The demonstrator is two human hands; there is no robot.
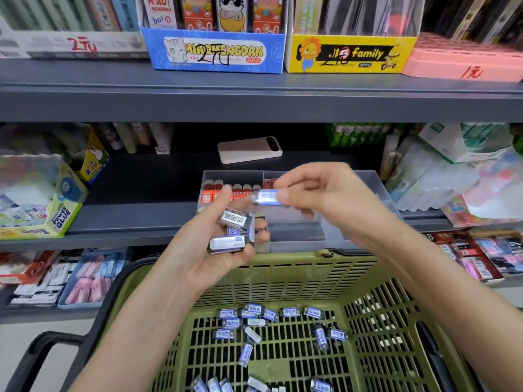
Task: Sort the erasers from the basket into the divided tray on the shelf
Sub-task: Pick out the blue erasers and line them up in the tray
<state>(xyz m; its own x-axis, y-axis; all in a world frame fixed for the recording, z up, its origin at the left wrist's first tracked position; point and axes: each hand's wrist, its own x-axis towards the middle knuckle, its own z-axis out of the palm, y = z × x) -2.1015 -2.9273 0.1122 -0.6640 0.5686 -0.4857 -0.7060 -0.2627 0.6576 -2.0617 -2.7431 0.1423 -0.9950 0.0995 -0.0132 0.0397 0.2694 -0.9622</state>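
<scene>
My left hand (223, 244) cups a small stack of blue-and-white wrapped erasers (235, 230) above the green basket (368, 292). My right hand (319, 193) pinches one blue-and-white eraser (266, 198), blurred, just above the left hand's stack and in front of the clear divided tray (376, 190) on the middle shelf. A row of red erasers (226, 192) stands in the tray's back left compartment. Several more blue-and-white erasers (268, 323) lie loose on the basket floor.
A power bank (249, 149) lies on the shelf behind the tray. A yellow glue box (60, 210) stands at the left, bagged goods (452, 179) at the right. Display boxes (218, 50) line the upper shelf. The basket's black handle (42, 352) juts out at the lower left.
</scene>
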